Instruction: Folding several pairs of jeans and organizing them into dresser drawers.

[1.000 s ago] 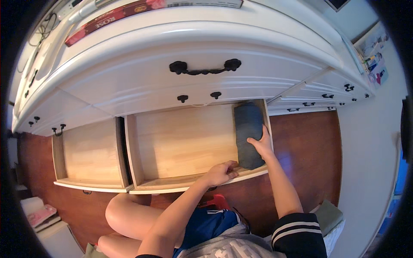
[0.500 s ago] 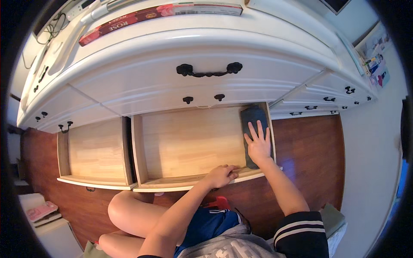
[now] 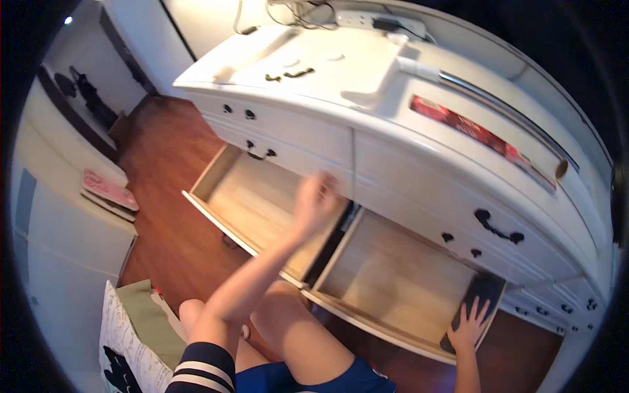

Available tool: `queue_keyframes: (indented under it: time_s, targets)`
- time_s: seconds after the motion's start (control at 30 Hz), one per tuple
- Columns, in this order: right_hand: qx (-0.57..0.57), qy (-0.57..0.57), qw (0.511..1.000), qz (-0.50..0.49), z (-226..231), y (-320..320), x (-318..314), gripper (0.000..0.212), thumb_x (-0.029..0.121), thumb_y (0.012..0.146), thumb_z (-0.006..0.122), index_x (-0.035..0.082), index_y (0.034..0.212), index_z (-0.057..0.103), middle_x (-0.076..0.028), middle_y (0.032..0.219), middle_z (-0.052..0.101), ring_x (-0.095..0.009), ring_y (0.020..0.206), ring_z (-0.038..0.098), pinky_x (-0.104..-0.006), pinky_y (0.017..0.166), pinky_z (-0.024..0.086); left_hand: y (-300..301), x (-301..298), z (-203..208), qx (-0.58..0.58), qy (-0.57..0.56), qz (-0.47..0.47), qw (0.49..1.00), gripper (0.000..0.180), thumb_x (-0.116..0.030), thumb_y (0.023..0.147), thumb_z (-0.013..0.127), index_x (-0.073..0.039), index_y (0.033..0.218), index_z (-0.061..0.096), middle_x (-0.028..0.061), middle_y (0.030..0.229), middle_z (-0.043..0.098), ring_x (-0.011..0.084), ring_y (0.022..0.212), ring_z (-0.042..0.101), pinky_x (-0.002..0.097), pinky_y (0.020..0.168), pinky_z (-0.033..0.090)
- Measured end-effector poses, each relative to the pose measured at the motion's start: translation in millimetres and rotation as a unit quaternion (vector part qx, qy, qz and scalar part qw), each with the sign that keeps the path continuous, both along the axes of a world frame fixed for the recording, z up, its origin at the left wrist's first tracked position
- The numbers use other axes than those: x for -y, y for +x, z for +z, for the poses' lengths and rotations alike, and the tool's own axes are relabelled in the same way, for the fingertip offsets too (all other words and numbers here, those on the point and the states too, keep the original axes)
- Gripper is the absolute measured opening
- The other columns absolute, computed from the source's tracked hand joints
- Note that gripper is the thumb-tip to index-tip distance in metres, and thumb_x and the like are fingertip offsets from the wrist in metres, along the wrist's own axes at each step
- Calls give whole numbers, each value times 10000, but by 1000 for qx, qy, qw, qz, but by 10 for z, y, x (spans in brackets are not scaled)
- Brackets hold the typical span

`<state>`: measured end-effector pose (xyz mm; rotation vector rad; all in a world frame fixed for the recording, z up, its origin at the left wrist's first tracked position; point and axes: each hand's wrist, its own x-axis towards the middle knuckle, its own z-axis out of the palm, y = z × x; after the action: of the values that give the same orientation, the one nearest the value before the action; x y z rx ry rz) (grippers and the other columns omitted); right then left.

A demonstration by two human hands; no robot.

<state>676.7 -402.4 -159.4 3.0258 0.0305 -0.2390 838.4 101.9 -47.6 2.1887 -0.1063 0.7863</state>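
My right hand point(image 3: 469, 327) lies flat with its fingers spread on a dark grey folded cloth point(image 3: 483, 293). The cloth sits along the right wall of the open right drawer point(image 3: 393, 321), whose wooden bottom is bare beside it. My left hand point(image 3: 318, 200) is raised in front of the white dresser point(image 3: 400, 164), above the inner end of the open left drawer point(image 3: 213, 206). Motion smears its fingers, and I make out nothing held in them. A dark gap separates the two drawers.
On the dresser top lie a long red box point(image 3: 472, 134), a roll with a silvery tube point(image 3: 498, 98), loose black handles point(image 3: 298, 73) and a power strip point(image 3: 367, 23). A pink item point(image 3: 108, 190) rests at the left. A patterned cushion point(image 3: 124, 340) is near my left arm.
My view has swung left. My left hand has come off the right drawer's front edge and risen toward the dresser. My right hand stays on the folded cloth.
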Motion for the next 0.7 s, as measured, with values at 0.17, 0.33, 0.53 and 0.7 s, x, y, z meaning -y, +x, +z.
queue_keyframes:
  time_s: [0.17,0.33,0.53,0.7]
  targets:
    - [-2,-22,1000,18,45,0,-24,795,429,696,749,118,1395,535,-167,1630,105,-435,1494,-31,-632,1167,90,399,-1550,594,117,210,307,921,381,-47,767,647,4,1125,528,164,1100,535,341,1089,486,446,924,391]
    - [-11,-28,999,13,75,53,-22,810,437,690,750,124,1404,526,-170,1629,109,-440,1492,-32,-626,1169,90,388,-1943,538,-101,186,212,954,235,-154,796,667,-68,996,578,153,849,614,352,864,597,435,854,436]
    - [-16,-19,1000,-3,53,40,-9,816,434,679,757,127,1401,532,-163,1632,103,-434,1494,-40,-624,1167,97,-71,-2041,988,-104,225,194,949,228,-205,903,596,-74,1086,559,134,765,673,320,740,652,427,761,455]
    - [-1,-24,1000,19,-2,34,11,788,463,691,745,129,1380,559,-157,1634,93,-430,1494,-41,-628,1165,98,-844,-2108,1180,-207,126,234,941,370,-180,926,490,-42,1264,432,211,827,689,406,811,670,489,772,495]
